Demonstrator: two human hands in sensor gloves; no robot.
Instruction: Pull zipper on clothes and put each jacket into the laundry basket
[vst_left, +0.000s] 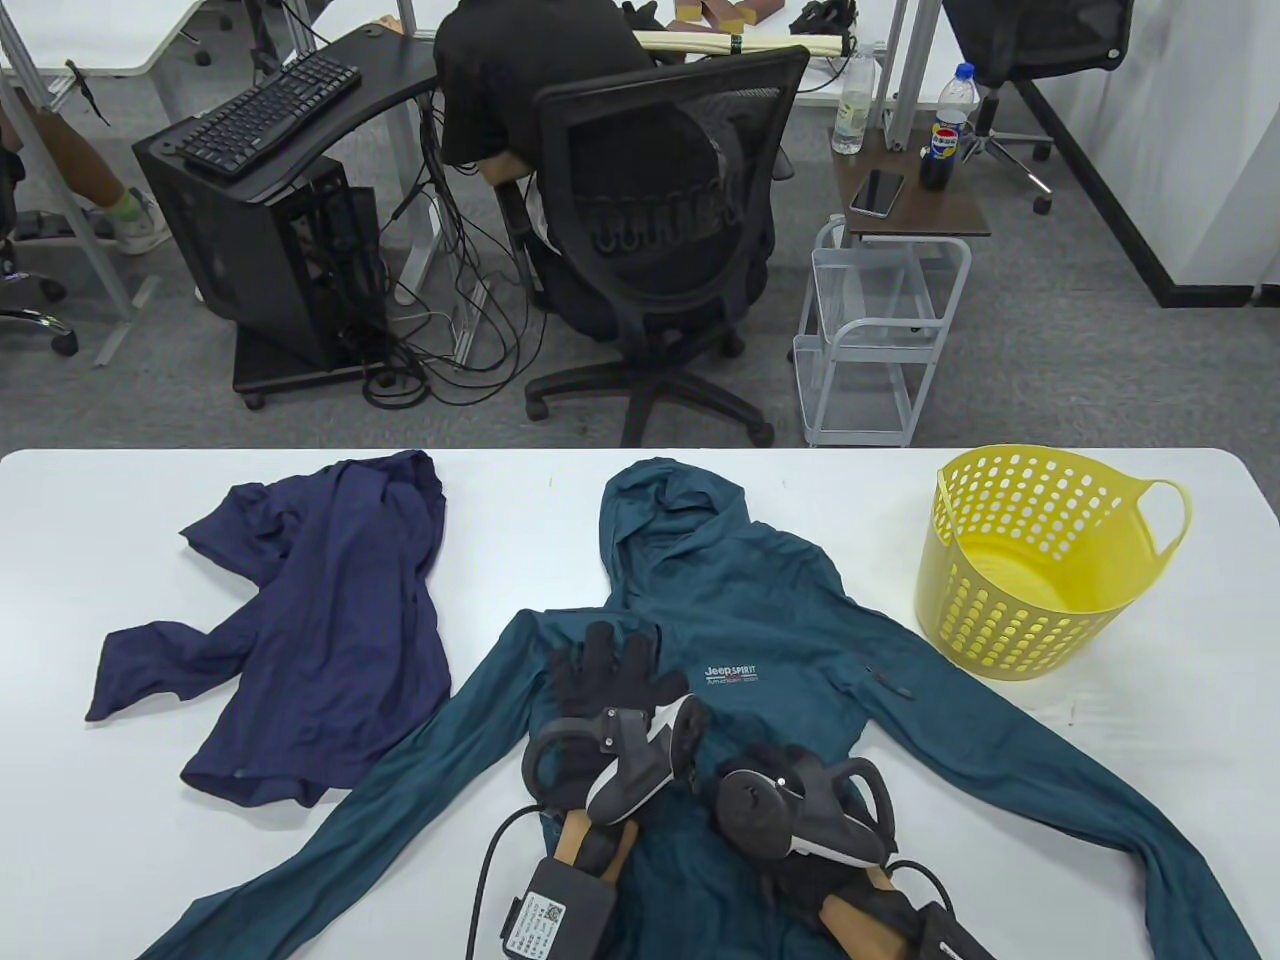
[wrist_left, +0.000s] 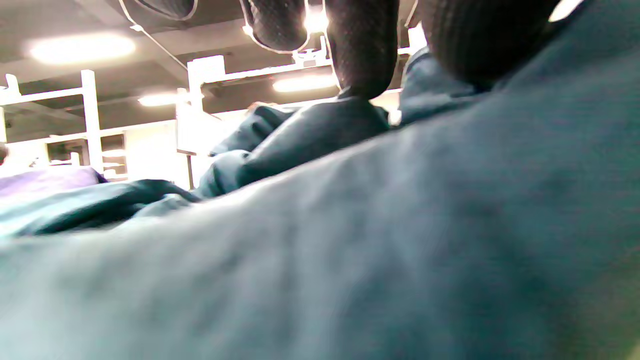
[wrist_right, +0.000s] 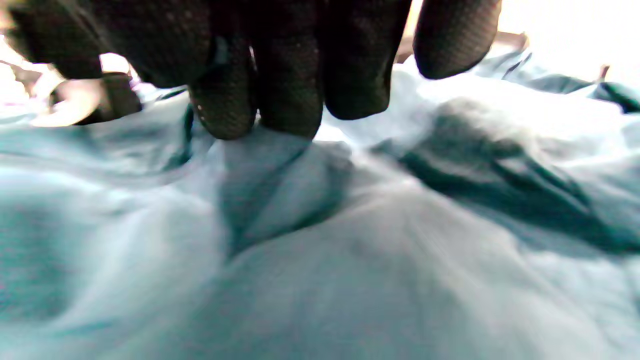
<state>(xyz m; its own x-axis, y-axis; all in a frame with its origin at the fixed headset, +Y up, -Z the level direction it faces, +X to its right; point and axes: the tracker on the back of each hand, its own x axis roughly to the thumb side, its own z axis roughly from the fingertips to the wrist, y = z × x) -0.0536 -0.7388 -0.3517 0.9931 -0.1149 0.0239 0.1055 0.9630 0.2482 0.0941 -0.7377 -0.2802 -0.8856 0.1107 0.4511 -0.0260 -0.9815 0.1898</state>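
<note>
Table view showed teal jacket (vst_left: 760, 640) spread flat mid-table, left hand (vst_left: 610, 675) flat on its chest with fingers straight, right hand (vst_left: 790, 790) bunched, fingertips (wrist_right: 285, 100) pinching the fabric, navy jacket (vst_left: 320, 620) crumpled left, yellow laundry basket (vst_left: 1040, 560) at right.

I see bare white table (vst_left: 560, 480) along the far edge, open between the navy jacket (vst_left: 320, 620) on my left and the yellow laundry basket (vst_left: 1040, 560) on my right. The teal jacket (vst_left: 760, 620) fills the middle, its sleeves running out to both near corners, so any low pass there crosses cloth. Bare surface shows between the teal hood and the basket, wide enough for a hand. The basket's mouth is open from above, nothing over it. My left hand (vst_left: 605, 675) lies flat on teal fabric; my right hand (vst_left: 790, 790) sits just beside it.
</note>
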